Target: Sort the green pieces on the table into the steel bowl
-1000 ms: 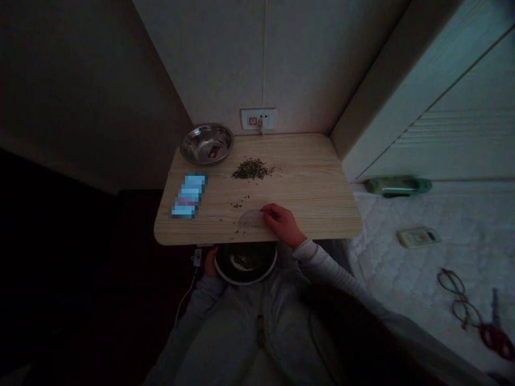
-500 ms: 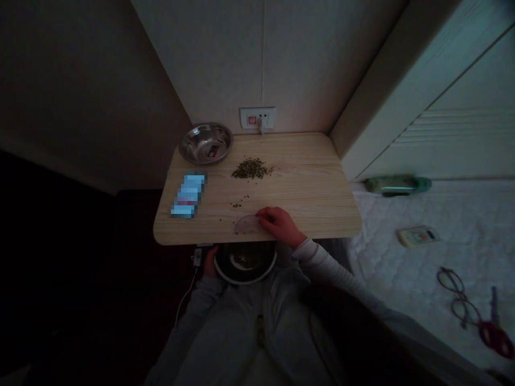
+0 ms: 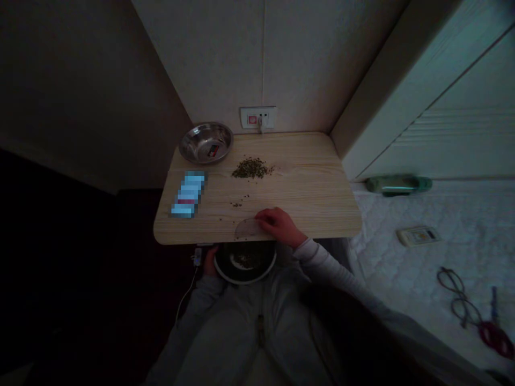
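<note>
My right hand [image 3: 279,226] rests near the front edge of a small wooden table [image 3: 314,187], fingers closed on a pale flat scraper-like piece [image 3: 246,228] that lies on the tabletop. My left hand [image 3: 210,262] grips the left rim of a dark bowl [image 3: 245,262] held just under the table's front edge; the bowl holds some small greenish bits. A pile of the same greenish bits [image 3: 250,168] lies mid-table, with a few strays [image 3: 237,203] nearer me.
A steel bowl [image 3: 206,143] sits at the table's back left, a blurred-out phone [image 3: 188,194] at its left. A wall socket [image 3: 258,117] is behind. A bed at right carries a remote [image 3: 417,236], glasses [image 3: 456,296], scissors [image 3: 498,332] and a green case [image 3: 398,185].
My right hand has dragged the pale piece towards the table's front edge, above the dark bowl. The left hand and bowl have stayed put.
</note>
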Tool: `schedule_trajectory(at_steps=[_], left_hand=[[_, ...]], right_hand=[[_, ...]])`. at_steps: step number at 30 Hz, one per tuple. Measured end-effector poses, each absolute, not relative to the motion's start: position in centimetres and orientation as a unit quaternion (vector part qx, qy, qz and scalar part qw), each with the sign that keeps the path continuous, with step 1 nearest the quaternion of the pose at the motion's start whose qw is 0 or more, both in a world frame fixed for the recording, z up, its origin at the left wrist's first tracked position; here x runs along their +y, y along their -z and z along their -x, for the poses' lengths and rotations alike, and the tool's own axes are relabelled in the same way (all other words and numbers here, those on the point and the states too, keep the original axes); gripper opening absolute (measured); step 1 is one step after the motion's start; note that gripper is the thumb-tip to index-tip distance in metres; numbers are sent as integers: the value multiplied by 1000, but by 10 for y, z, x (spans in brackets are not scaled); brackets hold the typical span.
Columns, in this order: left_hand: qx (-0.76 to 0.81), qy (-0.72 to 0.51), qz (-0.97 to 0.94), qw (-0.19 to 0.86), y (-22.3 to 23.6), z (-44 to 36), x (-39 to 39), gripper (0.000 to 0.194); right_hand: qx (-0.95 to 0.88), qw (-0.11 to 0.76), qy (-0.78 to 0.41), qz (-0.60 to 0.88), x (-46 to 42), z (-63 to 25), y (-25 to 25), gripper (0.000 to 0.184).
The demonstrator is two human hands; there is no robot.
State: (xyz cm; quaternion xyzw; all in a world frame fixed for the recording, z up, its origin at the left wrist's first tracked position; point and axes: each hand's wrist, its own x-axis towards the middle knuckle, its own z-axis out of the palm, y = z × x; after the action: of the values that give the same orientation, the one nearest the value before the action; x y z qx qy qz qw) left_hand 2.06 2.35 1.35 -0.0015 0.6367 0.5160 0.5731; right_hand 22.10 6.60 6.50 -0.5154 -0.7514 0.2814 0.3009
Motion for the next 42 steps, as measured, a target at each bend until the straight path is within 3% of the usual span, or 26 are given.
schedule_trajectory(at_steps=[13,19,27,42], left_hand=[[614,-519,-2,594,-12,-22,22,21],[632,-500,19,592,-24,-25,23,30],[625,-502,13,597,-16,-22,22,24],[619,-499,24,606,-19,-23,23,25]], right_hand=[[-759,297,-287,503,65,-222,-67,16],[-759,303,-301,491,65,-223,-68,15],[-634,403,-304,586,65,-220,-60,19],[-691,345,-273,574,64,-221,-63,17]])
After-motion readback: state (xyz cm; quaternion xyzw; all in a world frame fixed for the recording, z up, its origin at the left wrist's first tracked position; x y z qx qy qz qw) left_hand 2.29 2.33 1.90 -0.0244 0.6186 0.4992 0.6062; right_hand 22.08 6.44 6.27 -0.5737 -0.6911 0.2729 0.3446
